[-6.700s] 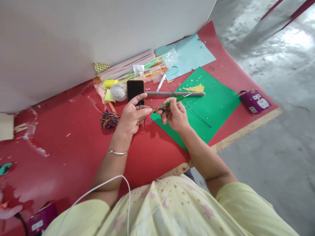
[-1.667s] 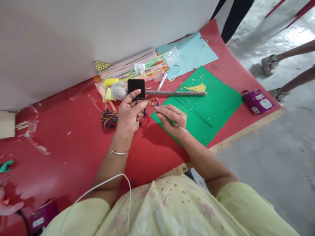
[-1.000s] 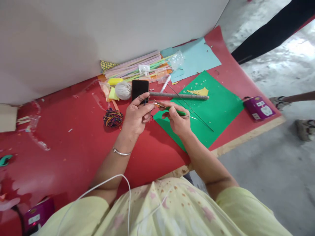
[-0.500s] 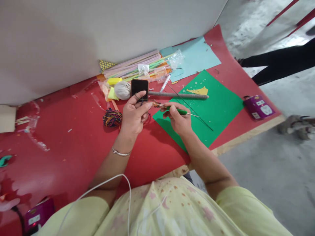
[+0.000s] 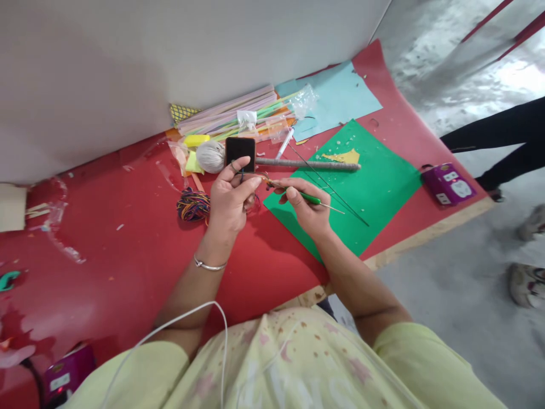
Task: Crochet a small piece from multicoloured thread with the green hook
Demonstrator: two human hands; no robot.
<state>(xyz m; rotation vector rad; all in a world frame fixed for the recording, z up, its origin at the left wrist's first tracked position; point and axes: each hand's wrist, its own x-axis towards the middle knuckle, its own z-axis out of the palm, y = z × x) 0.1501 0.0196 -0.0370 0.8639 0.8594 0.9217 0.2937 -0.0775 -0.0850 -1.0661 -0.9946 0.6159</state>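
Crocheting above the red counter (image 5: 128, 250), the right hand (image 5: 309, 207) has its fingers clamped on a green-handled crochet hook (image 5: 307, 196), while the left hand (image 5: 230, 199) has its fingers pinched together on thin multicoloured yarn (image 5: 254, 178) just beside the hook tip. Judged light and stiff, the hook is best gripped at its green sleeve; the yarn looks soft, limp and easily snagged. A yarn bundle (image 5: 193, 204) lies near the left hand.

Both hands meet over the mat, clutter lined up behind them.
The left hand (image 5: 230, 201) sits left of the right hand (image 5: 307, 207), touching at the crochet hook (image 5: 310, 197). The yarn bundle (image 5: 193, 204) lies left of both; the phone (image 5: 240, 153) and long stick (image 5: 309, 165) lie behind, the paper sheet (image 5: 374, 187) to the right.
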